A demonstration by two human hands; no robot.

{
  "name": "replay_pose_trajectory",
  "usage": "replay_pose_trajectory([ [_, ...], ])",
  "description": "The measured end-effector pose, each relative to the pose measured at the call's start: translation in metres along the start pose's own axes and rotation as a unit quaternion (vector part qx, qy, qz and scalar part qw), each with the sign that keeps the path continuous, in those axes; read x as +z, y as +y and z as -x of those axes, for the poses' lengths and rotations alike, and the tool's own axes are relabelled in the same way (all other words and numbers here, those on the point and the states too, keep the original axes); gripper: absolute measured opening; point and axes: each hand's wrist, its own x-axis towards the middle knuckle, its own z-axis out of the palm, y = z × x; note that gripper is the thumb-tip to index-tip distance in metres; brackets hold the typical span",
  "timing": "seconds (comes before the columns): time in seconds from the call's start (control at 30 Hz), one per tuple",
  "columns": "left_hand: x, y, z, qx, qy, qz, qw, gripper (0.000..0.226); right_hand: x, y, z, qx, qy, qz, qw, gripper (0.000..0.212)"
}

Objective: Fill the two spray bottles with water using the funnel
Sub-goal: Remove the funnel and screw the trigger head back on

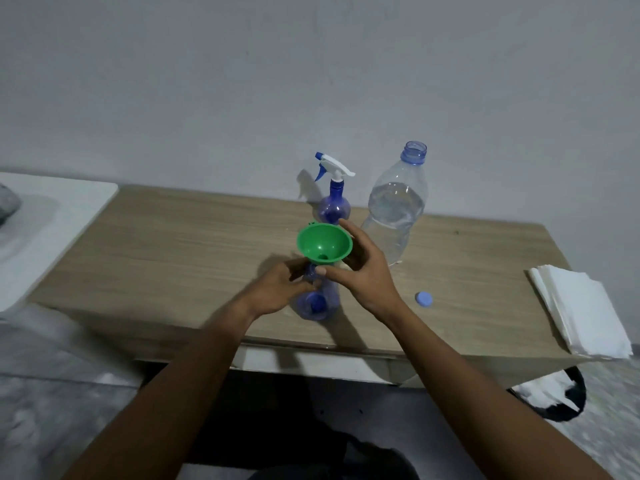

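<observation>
Bare and nearest the lens, the left forearm point(201, 358) is brought in from 7 o'clock and the right forearm point(460, 375) from 5 o'clock, and the two are drawn together over the middle of the counter point(173, 254). The left hand point(277, 289) is held back-up, its fingers curled round the neck of the near spray bottle point(315, 304), a blue bottle that is seen upright with no trigger head on it. The green funnel point(323, 242) is seated upright in that neck. It is cupped by the right hand point(363, 271), the thumb laid at the base of the bowl and the fingers curved round the far side up to the rim. At 12 o'clock from the funnel, just behind it, the far spray bottle point(333, 206) is stood with its white and blue trigger head fitted. At 1 o'clock an uncapped water bottle point(394, 209), partly filled, is stood. A blue cap point(424, 299) is laid at 4 o'clock, apart from the right wrist, and white napkins point(581, 313) are stacked at the counter's right end.
</observation>
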Motion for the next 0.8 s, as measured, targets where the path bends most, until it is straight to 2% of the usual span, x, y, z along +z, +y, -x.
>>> replay_pose_trajectory([
  [0.1, -0.002, 0.004, 0.003, 0.003, 0.005, -0.01, 1.0, 0.05, 0.002, -0.003, -0.005, 0.008, -0.004, -0.019, 1.0, 0.08],
  [0.2, -0.003, 0.001, 0.003, -0.001, 0.017, -0.006, 1.0, 0.045, 0.005, -0.01, -0.008, 0.02, 0.006, -0.049, 0.999, 0.078],
  [0.37, -0.015, -0.005, 0.005, -0.011, 0.073, 0.047, 0.996, 0.048, 0.009, -0.037, -0.027, 0.001, 0.09, -0.085, 0.992, 0.077],
  [0.4, -0.02, -0.006, 0.006, -0.01, 0.09, 0.048, 0.995, 0.05, 0.011, -0.038, -0.03, -0.009, 0.097, -0.057, 0.994, 0.077],
  [0.5, -0.035, -0.009, 0.008, 0.0, 0.149, 0.039, 0.988, 0.055, 0.017, -0.014, -0.031, -0.024, 0.08, 0.127, 0.988, 0.08],
  [0.6, -0.047, -0.013, 0.012, -0.007, 0.178, 0.027, 0.984, 0.053, 0.023, 0.021, -0.021, 0.015, 0.033, 0.265, 0.964, 0.08],
  [0.8, -0.053, -0.015, 0.012, -0.025, 0.18, 0.029, 0.983, 0.048, 0.03, 0.054, -0.012, 0.093, -0.045, 0.372, 0.923, 0.082],
])
